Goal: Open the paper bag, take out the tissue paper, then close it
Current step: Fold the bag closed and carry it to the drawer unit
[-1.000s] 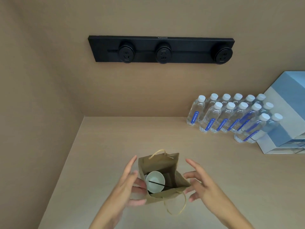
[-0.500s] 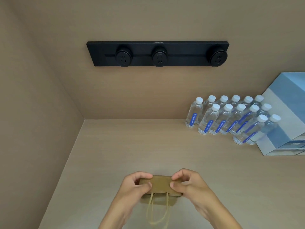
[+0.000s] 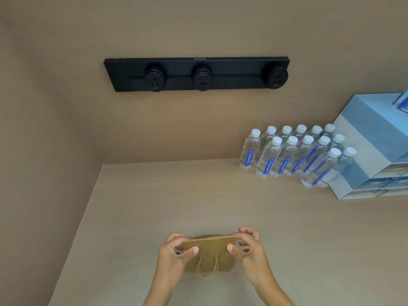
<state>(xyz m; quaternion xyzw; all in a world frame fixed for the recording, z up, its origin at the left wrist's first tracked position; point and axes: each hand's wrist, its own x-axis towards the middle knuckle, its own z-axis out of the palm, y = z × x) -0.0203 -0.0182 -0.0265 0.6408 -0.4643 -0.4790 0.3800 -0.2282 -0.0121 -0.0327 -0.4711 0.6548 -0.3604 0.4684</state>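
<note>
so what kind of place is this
Probably an office pantry or supply nook: a wall power strip, rows of stocked water bottles and stacked boxes on a plain counter.

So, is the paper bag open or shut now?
Shut. The paper bag has its top folded over flat; the left hand and right hand pinch the fold at each end. Its contents cannot be seen.

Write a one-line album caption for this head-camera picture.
Both hands, left and right, pinch the brown paper bag's folded top shut on a beige counter.
</note>
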